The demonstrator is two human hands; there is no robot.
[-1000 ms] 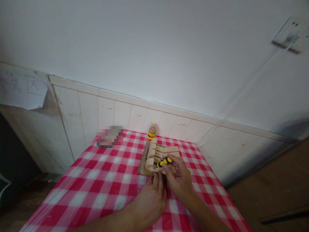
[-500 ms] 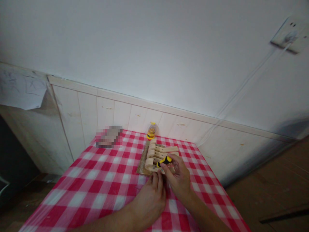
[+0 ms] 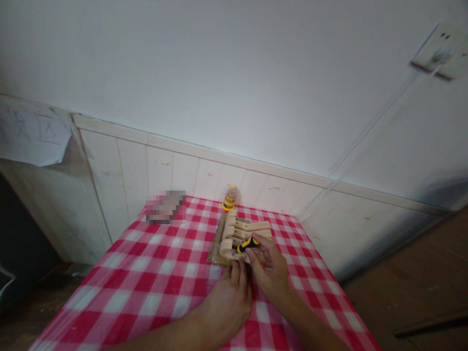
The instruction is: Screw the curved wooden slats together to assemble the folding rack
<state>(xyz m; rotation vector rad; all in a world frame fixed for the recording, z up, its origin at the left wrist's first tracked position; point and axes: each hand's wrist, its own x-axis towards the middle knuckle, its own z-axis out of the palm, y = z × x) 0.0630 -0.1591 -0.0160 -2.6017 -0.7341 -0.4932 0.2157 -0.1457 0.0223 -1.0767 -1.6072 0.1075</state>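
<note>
My right hand (image 3: 272,268) grips a yellow-and-black screwdriver (image 3: 247,244) by its handle. The tool leans over the nearest of several pale wooden pieces with rounded, curved ends (image 3: 227,247), close to small screws in the wood; whether its tip sits in a screw is too small to tell. These pieces lie side by side on a brown wooden board (image 3: 215,243). Against the near edge of the closest piece, my left hand (image 3: 234,297) presses with its fingers together; the thumb and fingertips are partly hidden. Behind the board stands a clear-topped yellow screwdriver bit holder (image 3: 229,199).
A red-and-white checked cloth (image 3: 164,278) covers the table. At its back left lies a pixelated object (image 3: 166,207). White wall panelling (image 3: 183,170) runs along the table's far edge. A white cable (image 3: 369,136) hangs from the wall socket (image 3: 438,51) at upper right.
The screwdriver handle and the fingers of my right hand have shifted slightly on it. My left hand and the wooden pieces stay almost in place.
</note>
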